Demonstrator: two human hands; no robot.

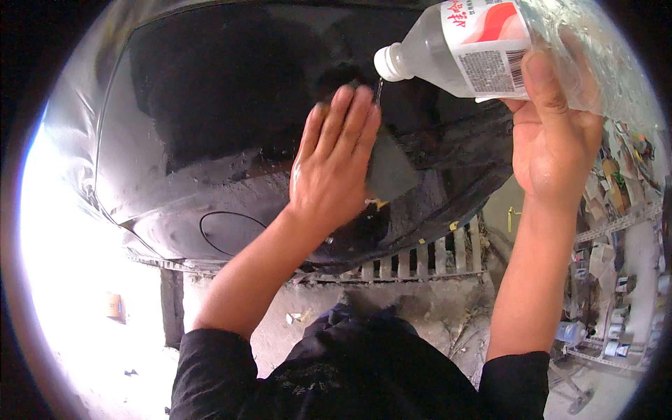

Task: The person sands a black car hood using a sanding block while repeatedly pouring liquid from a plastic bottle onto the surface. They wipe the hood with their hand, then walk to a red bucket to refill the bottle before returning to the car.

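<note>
My left hand (332, 154) lies flat on a glossy black car body panel (210, 84), fingers extended, over a dark grey-green square sheet (392, 168) that shows at its right. My right hand (549, 140) grips a clear plastic bottle (434, 59) with a white cap and red-and-white label, tilted sideways with its mouth pointing left and downward. A thin stream of liquid falls from the mouth beside my left fingertips. Wet drips show on the panel around my left hand, near a round fuel-flap outline (231, 231).
A slatted wooden pallet (427, 255) lies under the car on a dusty concrete floor (448, 329). At the right stands metal shelving (616, 231) with assorted containers and clutter, including a blue jug (570, 330). The left side is glaring bright, with a small box (113, 305) there.
</note>
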